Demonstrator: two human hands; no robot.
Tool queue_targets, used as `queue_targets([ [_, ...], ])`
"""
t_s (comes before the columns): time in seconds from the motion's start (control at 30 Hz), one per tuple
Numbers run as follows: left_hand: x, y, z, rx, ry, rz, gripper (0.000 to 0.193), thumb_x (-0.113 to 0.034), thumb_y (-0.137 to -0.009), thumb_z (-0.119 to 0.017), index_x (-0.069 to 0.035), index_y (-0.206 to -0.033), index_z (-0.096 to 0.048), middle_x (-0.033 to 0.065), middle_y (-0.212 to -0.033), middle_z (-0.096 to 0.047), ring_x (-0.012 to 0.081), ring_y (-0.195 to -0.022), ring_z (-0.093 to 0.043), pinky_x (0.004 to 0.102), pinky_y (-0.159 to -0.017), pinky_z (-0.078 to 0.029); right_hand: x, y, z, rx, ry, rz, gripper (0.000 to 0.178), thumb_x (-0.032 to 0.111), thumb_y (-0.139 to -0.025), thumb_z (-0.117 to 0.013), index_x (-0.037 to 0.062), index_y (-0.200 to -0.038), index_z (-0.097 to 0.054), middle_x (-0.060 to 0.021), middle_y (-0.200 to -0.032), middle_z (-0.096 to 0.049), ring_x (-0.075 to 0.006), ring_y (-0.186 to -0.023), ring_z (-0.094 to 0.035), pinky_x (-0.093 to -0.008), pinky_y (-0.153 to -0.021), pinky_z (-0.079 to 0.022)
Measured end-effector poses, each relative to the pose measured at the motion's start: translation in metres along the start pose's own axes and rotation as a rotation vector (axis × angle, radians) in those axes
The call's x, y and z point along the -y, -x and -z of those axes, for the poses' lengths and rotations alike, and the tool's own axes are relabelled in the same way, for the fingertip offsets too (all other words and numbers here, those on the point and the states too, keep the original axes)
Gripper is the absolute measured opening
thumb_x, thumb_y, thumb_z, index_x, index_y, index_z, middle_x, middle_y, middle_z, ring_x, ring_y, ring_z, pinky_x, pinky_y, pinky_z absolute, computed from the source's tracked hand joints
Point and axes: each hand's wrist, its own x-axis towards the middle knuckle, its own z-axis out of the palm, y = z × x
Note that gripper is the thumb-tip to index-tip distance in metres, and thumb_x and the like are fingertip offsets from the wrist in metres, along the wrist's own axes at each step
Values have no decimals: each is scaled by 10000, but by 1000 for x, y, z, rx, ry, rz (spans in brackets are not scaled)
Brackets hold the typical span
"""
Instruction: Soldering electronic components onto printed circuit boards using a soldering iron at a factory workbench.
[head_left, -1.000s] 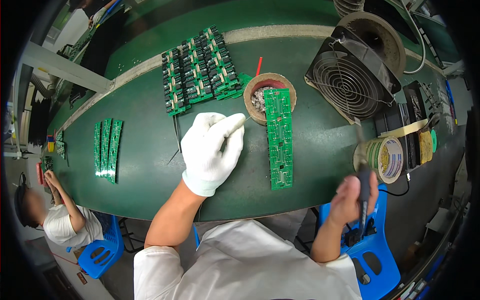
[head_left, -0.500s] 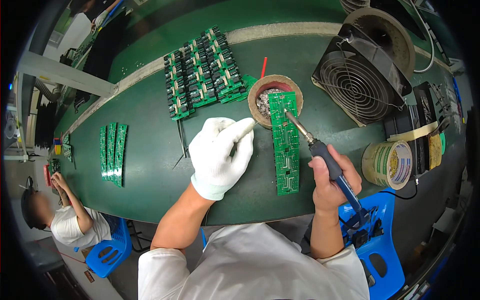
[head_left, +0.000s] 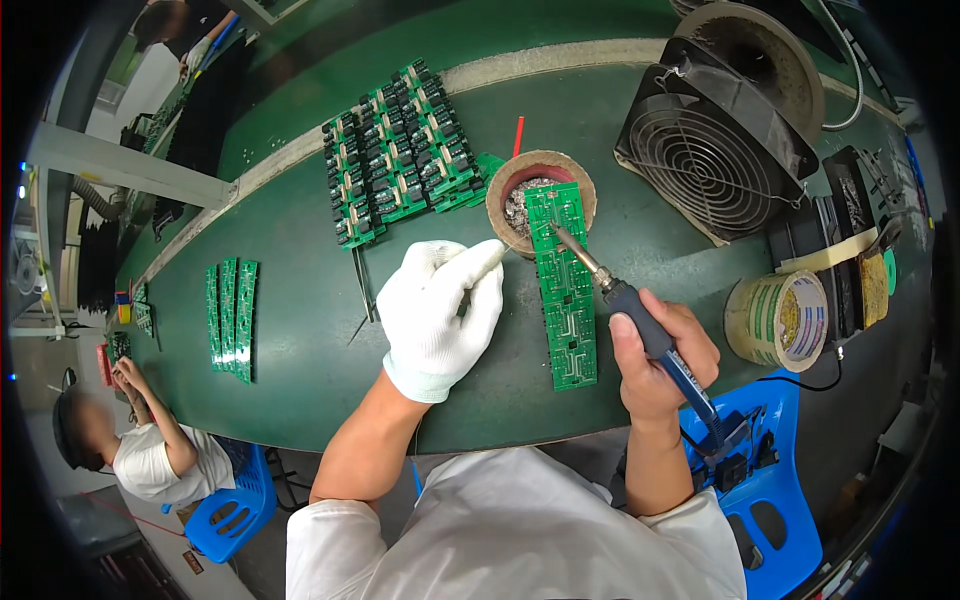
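My gloved left hand [head_left: 443,320] is closed in a pinch on thin solder wire [head_left: 417,432], a strand of which hangs below the wrist. Its fingertips are beside the upper left edge of a long green circuit board [head_left: 568,335]. The board lies solder side up, its far end resting over the rim of a round cardboard-like tub [head_left: 578,168] with silvery scraps inside. Bare fingers of my right hand [head_left: 665,355] wrap the dark blue handle of a soldering iron [head_left: 640,312]. The iron's tip meets the board near its far end, close to the left fingertips.
Rows of populated boards [head_left: 400,150] are behind my left hand, tweezers [head_left: 364,285] beside them. More board strips [head_left: 230,320] lie left. A black fan [head_left: 700,160], tape roll [head_left: 775,320] and iron stand [head_left: 845,260] are right. A co-worker [head_left: 165,450] sits at far left.
The iron's tip has shifted slightly left on the board. My left hand keeps its pinch beside the board. The whole view has moved a little.
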Motion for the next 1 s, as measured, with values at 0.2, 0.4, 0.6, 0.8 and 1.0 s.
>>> queue_targets([
  [0.2, 0, 0, -3, -10, -18, 12, 275, 16, -701, -717, -71, -961, -731, 64, -809, -626, 184, -631, -555, 279, -535, -433, -4, -1, -3, -40, -6, 88, 287, 33, -684, -799, -29, -945, -698, -132, -692, -674, -184, -536, -579, -263, -517, -488],
  [0.4, 0, 0, -4, 13, -21, 35, 265, 13, -705, -717, -72, -955, -732, 65, -812, -628, 172, -599, -536, 276, -520, -424, 0, -2, -2, -29, 32, 115, 283, 36, -682, -799, -24, -940, -699, -132, -691, -675, -187, -528, -578, -264, -513, -492],
  [0.6, 4, -1, -7, -4, 16, -19, 248, 72, -727, -697, -48, -942, -727, 71, -834, -610, 112, -538, -457, 230, -460, -361, -1, 0, -2, -29, 60, 141, 276, 37, -684, -797, -19, -935, -699, -129, -690, -676, -188, -520, -575, -264, -505, -490],
  [0.8, 4, 1, -3, -22, -10, 16, 257, 0, -701, -725, -71, -948, -733, 66, -815, -630, 163, -578, -520, 269, -506, -414, -2, 1, -2, -29, 55, 136, 276, 34, -683, -793, -15, -937, -697, -131, -691, -675, -190, -519, -575, -269, -506, -489],
  [1.0, 2, 2, 1, -50, 0, 16, 259, 1, -707, -726, -72, -955, -732, 70, -834, -636, 162, -576, -522, 270, -507, -419, -7, 4, 11, -90, 70, 183, 297, 62, -704, -765, -18, -974, -669, -126, -683, -666, -178, -511, -556, -265, -513, -485],
])
